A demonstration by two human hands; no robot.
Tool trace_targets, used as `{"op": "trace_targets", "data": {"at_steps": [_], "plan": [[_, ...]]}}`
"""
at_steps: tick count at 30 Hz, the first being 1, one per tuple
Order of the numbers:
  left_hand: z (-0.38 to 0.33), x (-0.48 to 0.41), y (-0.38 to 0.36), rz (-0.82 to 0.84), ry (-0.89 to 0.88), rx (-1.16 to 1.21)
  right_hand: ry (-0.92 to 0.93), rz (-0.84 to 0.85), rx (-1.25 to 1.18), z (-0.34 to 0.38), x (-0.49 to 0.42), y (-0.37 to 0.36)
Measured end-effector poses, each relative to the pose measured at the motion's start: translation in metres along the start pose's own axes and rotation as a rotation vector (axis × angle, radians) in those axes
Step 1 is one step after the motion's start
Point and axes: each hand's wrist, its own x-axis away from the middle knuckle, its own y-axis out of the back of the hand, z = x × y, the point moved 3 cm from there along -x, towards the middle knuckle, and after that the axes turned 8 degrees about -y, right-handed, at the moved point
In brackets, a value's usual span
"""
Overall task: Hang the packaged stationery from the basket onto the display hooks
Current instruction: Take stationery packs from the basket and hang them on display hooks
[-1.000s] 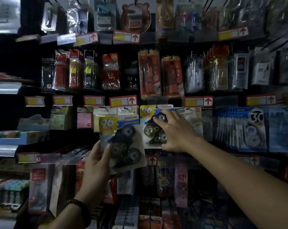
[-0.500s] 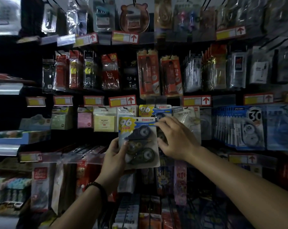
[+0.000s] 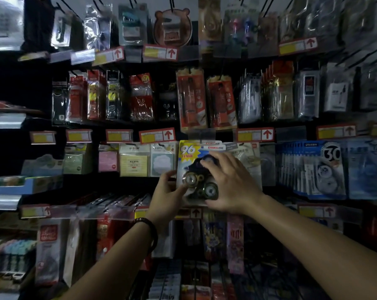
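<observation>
Pack moved in from your left, now up at the hook row.
Left hand (image 3: 166, 193) pinches the lower-left edge of the yellow-and-blue carded blister pack of correction tapes (image 3: 190, 152); right hand (image 3: 228, 182) lies spread on its front, pressing. It sits under the clear tag holder (image 3: 201, 133); hook hidden, so can't tell if it's threaded.

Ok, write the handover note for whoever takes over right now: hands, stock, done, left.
Left hand: grips the left edge of the 96 tape pack.
Right hand: lies on the pack's front, fingers spread, pressing on it.
Stock: the pack is raised into the row just right of the sticky-note packs. The basket is out of view.
Done: pack brought up to its place; whether it is hung cannot be seen.
Left: confirm it hangs, let go, fetch the next pack.
</observation>
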Motion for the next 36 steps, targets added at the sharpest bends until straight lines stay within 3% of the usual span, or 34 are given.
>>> {"op": "trace_targets", "data": {"at_steps": [5, 10, 18, 27, 36], "plan": [[-0.002, -0.012, 0.004, 0.026, -0.126, -0.218, -0.006, 0.007, 0.051, -0.006, -0.017, -0.002], [0.0, -0.015, 0.001, 0.085, -0.133, -0.278, -0.019, 0.04, 0.056, -0.011, -0.023, -0.005], [0.007, -0.018, 0.002, 0.044, -0.201, -0.452, 0.005, 0.075, 0.062, -0.014, -0.027, -0.01], [0.002, -0.034, -0.005, 0.103, -0.123, -0.628, -0.02, 0.127, 0.155, -0.006, -0.038, -0.025], [-0.008, -0.015, 0.0, 0.103, -0.18, -0.807, -0.087, 0.146, 0.03, -0.003, -0.02, -0.019]]}}
